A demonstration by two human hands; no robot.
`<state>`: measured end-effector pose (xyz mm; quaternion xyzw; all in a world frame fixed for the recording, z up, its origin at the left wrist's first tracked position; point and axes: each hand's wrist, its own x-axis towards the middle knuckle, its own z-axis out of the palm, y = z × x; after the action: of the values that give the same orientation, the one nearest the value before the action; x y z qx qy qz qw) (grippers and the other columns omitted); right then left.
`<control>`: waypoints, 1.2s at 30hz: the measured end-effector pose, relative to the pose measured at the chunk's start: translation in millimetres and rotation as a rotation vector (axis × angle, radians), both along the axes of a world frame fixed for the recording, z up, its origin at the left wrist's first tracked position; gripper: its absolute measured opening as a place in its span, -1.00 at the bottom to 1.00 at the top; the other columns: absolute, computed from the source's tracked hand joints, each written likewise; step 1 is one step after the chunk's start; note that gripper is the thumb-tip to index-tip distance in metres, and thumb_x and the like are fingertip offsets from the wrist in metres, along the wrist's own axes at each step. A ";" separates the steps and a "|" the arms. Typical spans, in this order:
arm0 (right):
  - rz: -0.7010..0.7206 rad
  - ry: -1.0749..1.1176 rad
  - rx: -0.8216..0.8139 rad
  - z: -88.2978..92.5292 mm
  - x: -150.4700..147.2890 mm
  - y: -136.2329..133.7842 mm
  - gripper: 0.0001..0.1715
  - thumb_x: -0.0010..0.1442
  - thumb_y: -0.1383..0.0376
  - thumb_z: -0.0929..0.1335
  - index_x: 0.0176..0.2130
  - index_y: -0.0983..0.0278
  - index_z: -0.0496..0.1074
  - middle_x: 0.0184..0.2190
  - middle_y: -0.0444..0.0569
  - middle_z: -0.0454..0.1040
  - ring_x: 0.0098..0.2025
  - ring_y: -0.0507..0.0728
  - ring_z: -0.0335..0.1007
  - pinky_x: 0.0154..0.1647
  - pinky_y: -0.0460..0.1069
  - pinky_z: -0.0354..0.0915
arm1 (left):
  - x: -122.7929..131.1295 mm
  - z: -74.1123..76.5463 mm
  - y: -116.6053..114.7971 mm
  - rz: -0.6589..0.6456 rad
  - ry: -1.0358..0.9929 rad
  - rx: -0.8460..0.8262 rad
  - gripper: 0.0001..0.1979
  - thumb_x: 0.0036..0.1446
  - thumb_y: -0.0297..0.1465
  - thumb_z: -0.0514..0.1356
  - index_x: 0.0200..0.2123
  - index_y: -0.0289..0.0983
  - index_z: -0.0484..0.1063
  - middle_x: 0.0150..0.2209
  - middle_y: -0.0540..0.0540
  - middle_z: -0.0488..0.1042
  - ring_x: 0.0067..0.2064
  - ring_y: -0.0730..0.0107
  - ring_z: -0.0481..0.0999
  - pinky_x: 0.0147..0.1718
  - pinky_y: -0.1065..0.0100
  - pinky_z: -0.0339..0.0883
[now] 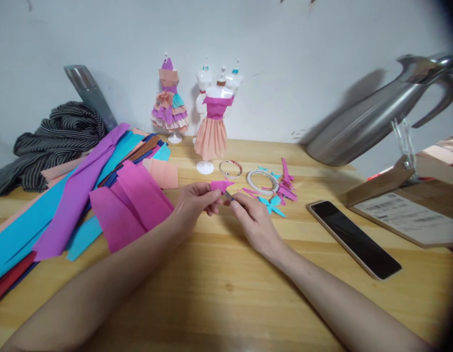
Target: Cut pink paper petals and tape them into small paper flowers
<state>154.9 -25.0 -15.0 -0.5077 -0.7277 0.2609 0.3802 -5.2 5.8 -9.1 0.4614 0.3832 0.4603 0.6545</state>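
My left hand [197, 200] pinches a small piece of magenta crepe paper [221, 186] between thumb and fingers, above the wooden table. In my right hand [251, 215] is a pair of scissors [228, 195]; the metal blades touch the paper's lower edge, and the handles are hidden by my fingers. Right behind my hands stands a mini dress form [213, 129] wearing a magenta top and a pleated peach skirt. Magenta crepe paper sheets [133, 203] lie to the left of my left hand.
Tape rolls [262, 182] lie among magenta scraps [286, 183] and a blue paper cutout [272, 205]. A phone [354, 239], cardboard box [405, 215] and steel jug [373, 112] stand right. Leftward are crepe strips [79, 190], striped cloth [61, 142] and a ruffled dress form [170, 105].
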 end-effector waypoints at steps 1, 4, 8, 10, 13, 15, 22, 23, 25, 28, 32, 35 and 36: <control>0.000 -0.006 0.002 0.1 -0.1 -0.1 -0.63 0.28 0.13 0.17 -0.41 0.27 0.36 -0.50 -0.06 0.39 -0.42 0.10 0.28 -0.38 -0.02 0.10 | 0.0 -0.2 0.4 0.004 0.016 0.015 -0.80 -0.08 -0.30 0.29 -0.54 -0.33 0.44 -0.55 -0.02 0.48 -0.62 0.61 0.34 -0.63 0.50 0.15; -0.008 -0.025 0.006 0.9 -0.4 -0.6 -0.62 0.28 0.12 0.16 -0.40 0.28 0.35 -0.49 -0.05 0.38 -0.42 0.10 0.27 -0.37 -0.01 0.10 | -0.3 -0.3 1.5 0.003 0.045 0.050 -0.79 -0.09 -0.29 0.29 -0.56 -0.33 0.43 -0.57 -0.02 0.47 -0.62 0.60 0.34 -0.63 0.50 0.16; -0.031 -0.031 0.025 2.4 -0.7 -1.1 -0.64 0.27 0.12 0.17 -0.43 0.27 0.32 -0.54 -0.09 0.31 -0.46 0.08 0.22 -0.41 -0.02 0.08 | -0.7 -1.8 2.2 0.011 0.024 0.057 -0.80 -0.08 -0.29 0.29 -0.51 -0.33 0.45 -0.55 -0.01 0.48 -0.62 0.60 0.35 -0.63 0.51 0.17; -0.032 -0.017 0.033 2.5 -0.8 -1.1 -0.65 0.26 0.13 0.18 -0.44 0.26 0.32 -0.55 -0.10 0.30 -0.47 0.08 0.21 -0.42 -0.02 0.07 | -1.0 -3.3 2.2 0.012 0.001 0.054 -0.81 -0.07 -0.29 0.29 -0.48 -0.33 0.46 -0.52 -0.01 0.50 -0.60 0.60 0.36 -0.63 0.51 0.18; -0.029 0.012 0.026 0.9 -0.7 -0.5 -0.67 0.26 0.14 0.19 -0.40 0.26 0.35 -0.53 -0.10 0.33 -0.45 0.08 0.22 -0.41 -0.02 0.08 | -1.6 -5.0 2.5 0.007 -0.023 0.046 -0.80 -0.07 -0.29 0.30 -0.46 -0.32 0.46 -0.50 -0.01 0.50 -0.59 0.60 0.37 -0.63 0.51 0.18; -0.030 0.066 0.001 -0.8 0.0 -0.4 -0.67 0.26 0.14 0.19 -0.38 0.27 0.37 -0.53 -0.10 0.32 -0.44 0.08 0.21 -0.41 -0.02 0.08 | -2.1 -5.5 3.0 0.002 -0.058 0.027 -0.79 -0.08 -0.29 0.31 -0.46 -0.32 0.45 -0.49 -0.02 0.49 -0.57 0.59 0.38 -0.62 0.51 0.19; -0.038 0.219 0.178 1.4 3.6 -6.3 -0.71 0.15 0.21 0.30 -0.12 0.23 0.39 -0.49 -0.12 0.27 -0.46 0.07 0.17 -0.40 0.00 0.12 | -1.9 -3.5 3.5 0.008 -0.159 -0.097 -0.79 -0.17 -0.32 0.35 -0.48 -0.33 0.48 -0.56 -0.01 0.42 -0.53 0.55 0.39 -0.61 0.52 0.16; -0.036 0.171 0.203 2.2 3.6 -6.5 -0.68 0.13 0.25 0.31 -0.08 0.23 0.39 -0.49 -0.13 0.27 -0.48 0.07 0.17 -0.41 0.00 0.12 | -1.4 -2.9 2.8 -0.002 -0.161 -0.107 -0.79 -0.18 -0.32 0.36 -0.50 -0.33 0.48 -0.57 -0.01 0.41 -0.53 0.55 0.38 -0.60 0.51 0.15; -0.043 0.087 0.225 2.5 3.2 -4.8 -0.66 0.12 0.32 0.30 -0.06 0.22 0.40 -0.52 -0.14 0.27 -0.51 0.06 0.17 -0.43 -0.01 0.12 | -0.5 -1.9 1.0 -0.025 -0.164 -0.113 -0.79 -0.19 -0.32 0.36 -0.51 -0.34 0.48 -0.57 -0.02 0.42 -0.53 0.55 0.37 -0.60 0.51 0.14; -0.091 0.025 0.244 0.4 3.4 0.4 -0.71 0.13 0.35 0.30 -0.11 0.22 0.43 -0.54 -0.14 0.32 -0.52 0.06 0.21 -0.44 -0.02 0.13 | 0.6 -1.1 -1.9 -0.064 -0.163 -0.120 -0.80 -0.20 -0.32 0.36 -0.53 -0.34 0.49 -0.59 -0.02 0.40 -0.53 0.55 0.36 -0.61 0.51 0.12; -0.088 -0.005 0.288 -2.1 5.5 4.5 -0.86 0.16 0.35 0.29 -0.28 0.24 0.45 -0.52 -0.10 0.37 -0.50 0.06 0.25 -0.42 -0.02 0.16 | 2.3 -1.6 -4.8 -0.095 -0.150 -0.155 -0.81 -0.18 -0.33 0.35 -0.53 -0.33 0.48 -0.60 -0.01 0.38 -0.54 0.57 0.34 -0.61 0.52 0.10; -0.076 -0.008 0.304 -2.1 5.7 4.2 -0.87 0.17 0.36 0.28 -0.35 0.26 0.44 -0.55 -0.11 0.34 -0.50 0.05 0.23 -0.41 -0.03 0.16 | 3.9 -2.8 -5.7 -0.081 -0.159 -0.172 -0.81 -0.19 -0.33 0.35 -0.52 -0.33 0.48 -0.60 -0.01 0.38 -0.53 0.57 0.35 -0.61 0.53 0.10; -0.074 -0.006 0.300 -2.0 5.4 4.0 -0.88 0.16 0.35 0.29 -0.36 0.27 0.43 -0.56 -0.13 0.31 -0.51 0.04 0.21 -0.41 -0.03 0.15 | 4.3 -3.4 -5.7 -0.065 -0.162 -0.175 -0.81 -0.20 -0.33 0.36 -0.53 -0.33 0.48 -0.60 -0.01 0.38 -0.53 0.58 0.34 -0.61 0.53 0.10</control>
<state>160.2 -21.0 -17.0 -0.4723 -0.7404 0.1336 0.4592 -0.9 0.1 -12.4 0.3759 0.3524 0.4395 0.7357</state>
